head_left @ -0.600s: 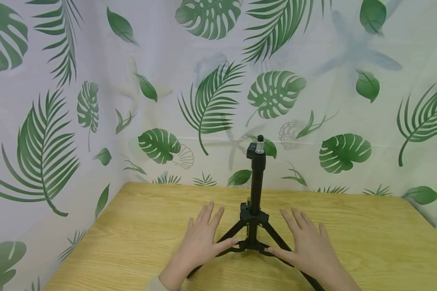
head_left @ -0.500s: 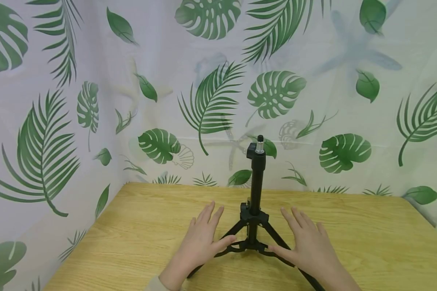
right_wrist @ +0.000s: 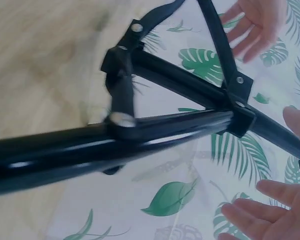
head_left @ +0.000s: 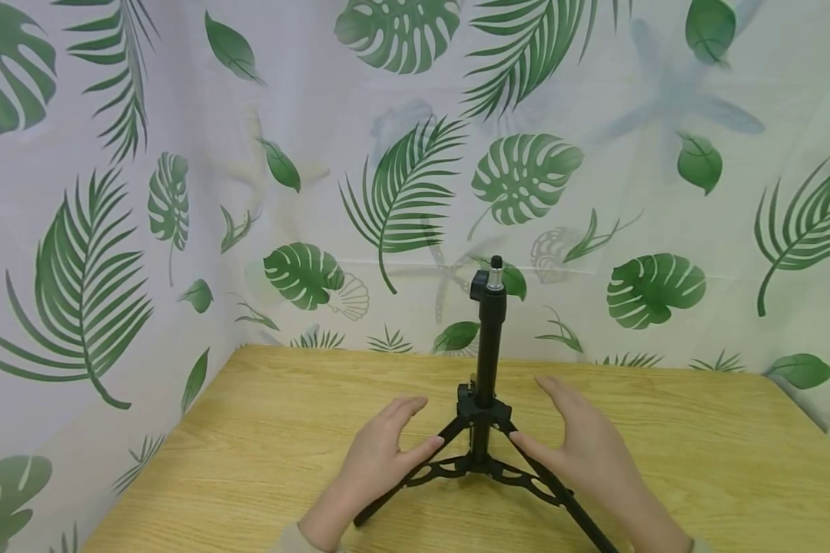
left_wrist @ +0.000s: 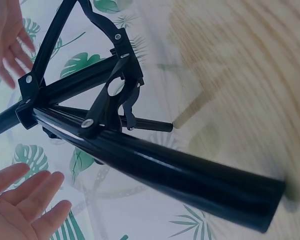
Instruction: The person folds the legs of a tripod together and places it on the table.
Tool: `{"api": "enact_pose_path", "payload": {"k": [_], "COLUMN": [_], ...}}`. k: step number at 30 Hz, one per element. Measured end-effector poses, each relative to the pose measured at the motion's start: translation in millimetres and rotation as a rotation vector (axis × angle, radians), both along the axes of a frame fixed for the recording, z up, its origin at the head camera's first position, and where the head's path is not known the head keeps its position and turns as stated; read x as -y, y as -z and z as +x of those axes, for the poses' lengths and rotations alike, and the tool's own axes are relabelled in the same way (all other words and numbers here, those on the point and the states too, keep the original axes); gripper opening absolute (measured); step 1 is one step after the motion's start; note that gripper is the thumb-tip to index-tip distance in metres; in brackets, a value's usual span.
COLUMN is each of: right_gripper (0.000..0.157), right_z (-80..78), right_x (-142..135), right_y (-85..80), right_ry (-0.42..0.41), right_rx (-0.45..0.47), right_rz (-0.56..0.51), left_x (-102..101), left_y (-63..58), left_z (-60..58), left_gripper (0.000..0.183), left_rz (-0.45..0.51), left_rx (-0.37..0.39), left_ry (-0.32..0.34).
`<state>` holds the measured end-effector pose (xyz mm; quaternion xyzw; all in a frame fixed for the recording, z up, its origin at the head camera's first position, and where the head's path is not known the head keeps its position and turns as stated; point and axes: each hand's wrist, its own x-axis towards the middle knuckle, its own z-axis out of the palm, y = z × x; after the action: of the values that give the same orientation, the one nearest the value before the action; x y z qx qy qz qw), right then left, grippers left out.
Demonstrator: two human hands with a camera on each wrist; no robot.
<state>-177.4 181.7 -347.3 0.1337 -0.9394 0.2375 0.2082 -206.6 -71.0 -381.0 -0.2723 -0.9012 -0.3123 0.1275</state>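
Note:
A black tripod stand [head_left: 487, 353] with a silver-tipped post stands upright on the table, its legs spread. My left hand [head_left: 373, 457] hovers at its left side, fingers loosely bent and thumb toward the left leg. On the other side, my right hand [head_left: 588, 442] is held in a similar pose, its thumb by the right leg. In the left wrist view, left fingers [left_wrist: 35, 205] are apart from the black tubes. Right fingers [right_wrist: 262, 212] appear beside the post in the right wrist view, with a gap between. Whether either thumb touches a leg, I cannot tell.
The wood-grain table [head_left: 283, 415] extends to both sides of the stand. Behind and to the left hangs a white cloth [head_left: 415, 192] printed with green leaves. The stand's right leg [head_left: 584, 522] runs out of the head view at the bottom.
Both hands have turned, palms more toward the stand, and their spread fingers have drawn together and bent slightly. The thumbs have risen a little along the legs. The stand stays in place.

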Motion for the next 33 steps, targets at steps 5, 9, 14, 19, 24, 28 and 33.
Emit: {"api": "enact_pose_path", "payload": {"k": [5, 9, 14, 19, 24, 28, 33], "right_gripper": [0.068, 0.064, 0.057, 0.049, 0.045, 0.048, 0.049], "right_z": [-1.4, -4.1, -5.5, -9.9, -17.1, -21.3, -27.7], "right_x": [3.9, 8.5, 14.9, 20.0, 23.8, 27.2, 33.6], "right_y": [-14.3, -28.4, -52.4, -73.4, -89.6, -101.8, -117.3], "right_ry": [-0.031, -0.065, -0.106, -0.137, -0.156, -0.155, -0.18], "right_rx": [-0.067, -0.17, -0.233, -0.25, -0.221, -0.158, -0.108], "right_rz": [-0.088, -0.143, -0.215, -0.287, -0.334, -0.374, -0.43], "left_x": [4.4, 8.9, 14.5, 20.4, 24.4, 26.1, 28.0], "left_y": [1.2, 1.9, 4.8, 8.3, 11.2, 11.8, 12.9], "left_z": [-0.2, 0.8, 1.5, 2.4, 3.0, 3.5, 4.2], "left_gripper": [0.054, 0.054, 0.049, 0.045, 0.044, 0.038, 0.027], "left_rz": [0.058, 0.075, 0.056, 0.046, 0.023, -0.022, -0.061], "left_rx": [0.092, 0.159, 0.248, 0.288, 0.311, 0.31, 0.283], "left_ry": [0.027, 0.056, 0.077, 0.114, 0.134, 0.131, 0.118]}}
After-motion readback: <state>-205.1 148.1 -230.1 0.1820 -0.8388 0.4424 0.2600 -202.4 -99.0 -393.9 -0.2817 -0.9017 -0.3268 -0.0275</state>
